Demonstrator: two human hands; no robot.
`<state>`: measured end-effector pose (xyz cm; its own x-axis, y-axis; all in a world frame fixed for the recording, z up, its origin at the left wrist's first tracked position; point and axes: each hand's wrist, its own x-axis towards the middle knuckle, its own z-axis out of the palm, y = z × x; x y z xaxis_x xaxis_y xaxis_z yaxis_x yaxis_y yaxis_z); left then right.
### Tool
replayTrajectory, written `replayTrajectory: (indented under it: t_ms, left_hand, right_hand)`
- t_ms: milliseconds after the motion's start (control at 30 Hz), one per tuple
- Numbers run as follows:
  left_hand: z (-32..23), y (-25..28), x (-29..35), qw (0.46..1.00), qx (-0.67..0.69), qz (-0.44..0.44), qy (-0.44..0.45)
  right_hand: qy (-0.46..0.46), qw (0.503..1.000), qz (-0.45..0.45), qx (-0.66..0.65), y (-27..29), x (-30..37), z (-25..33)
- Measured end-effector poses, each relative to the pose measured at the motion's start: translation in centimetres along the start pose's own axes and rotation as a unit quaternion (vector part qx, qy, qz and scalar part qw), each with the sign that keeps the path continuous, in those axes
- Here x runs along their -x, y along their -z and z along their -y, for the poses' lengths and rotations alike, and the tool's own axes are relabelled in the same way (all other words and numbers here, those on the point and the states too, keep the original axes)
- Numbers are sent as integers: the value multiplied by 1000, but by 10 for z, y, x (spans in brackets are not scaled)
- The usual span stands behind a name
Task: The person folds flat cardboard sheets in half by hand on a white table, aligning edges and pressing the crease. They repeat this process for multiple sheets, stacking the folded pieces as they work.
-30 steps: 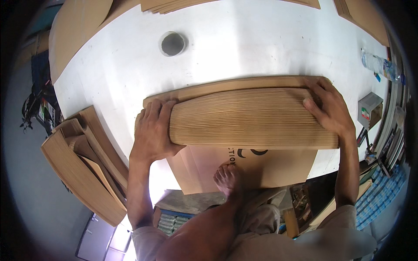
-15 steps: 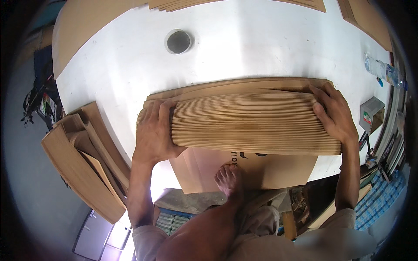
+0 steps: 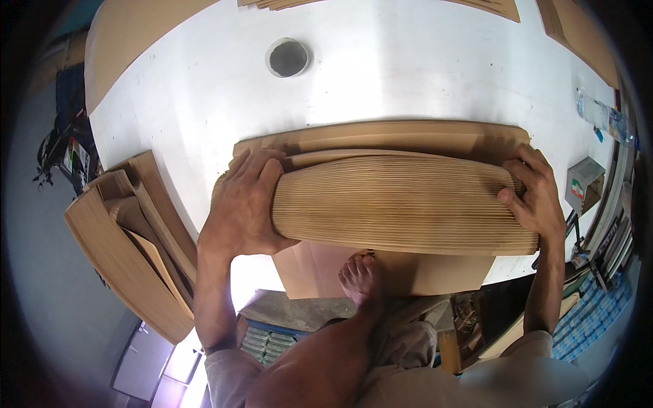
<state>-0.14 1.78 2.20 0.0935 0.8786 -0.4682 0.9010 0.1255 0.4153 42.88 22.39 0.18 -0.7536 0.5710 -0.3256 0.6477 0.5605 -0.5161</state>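
Note:
A thick stack of folded brown cardboard sheets [image 3: 401,204] lies across the near part of the white table, its layered edges facing up and bulging in the middle. At its left end my left hand [image 3: 248,197] grips it, fingers over the far side and thumb on the near side. My right hand [image 3: 534,194] clasps the right end, thumb on the layered edges, fingers curled round the corner. Behind the stack a flat cardboard piece [image 3: 408,132] shows. Under its near side lies a printed cardboard sheet [image 3: 435,272], with my bare foot [image 3: 359,279] resting on it.
More folded cardboard [image 3: 129,258] leans at the table's left edge. Cardboard sheets [image 3: 149,34] lie at the far left and far right. The white table [image 3: 183,102] has a round hole [image 3: 287,58]. A plastic bottle [image 3: 598,112] and a small grey box [image 3: 583,183] are at the right.
Both hands have drawn the cardboard stack slightly nearer to me, uncovering more of the flat piece behind it. The printed sheet is covered further.

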Motion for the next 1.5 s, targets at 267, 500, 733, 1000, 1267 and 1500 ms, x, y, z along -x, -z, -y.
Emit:
replayTrajectory:
  t_ms: [267,500,733,1000,1267,1500]
  left_hand:
    - [-7,-8,-5,992,37,24,117]
    - [3,-14,-3,999,-14,-36,24]
    - [-1,-15,-1,998,-21,-50,34]
    - [-10,-14,10,997,-21,-44,59]
    - [-7,-10,5,998,7,-29,56]
    - [-5,-10,6,999,-17,-31,37]
  right_hand:
    - [-121,992,21,-25,-6,-28,5]
    - [-106,994,10,-26,3,-15,18]
    - [-139,989,39,-30,6,-16,19]
    - [-68,997,-17,-38,-2,-14,11]
    - [-82,996,-11,-42,-2,-14,13]
    - [-91,995,-11,-48,-3,-11,11]
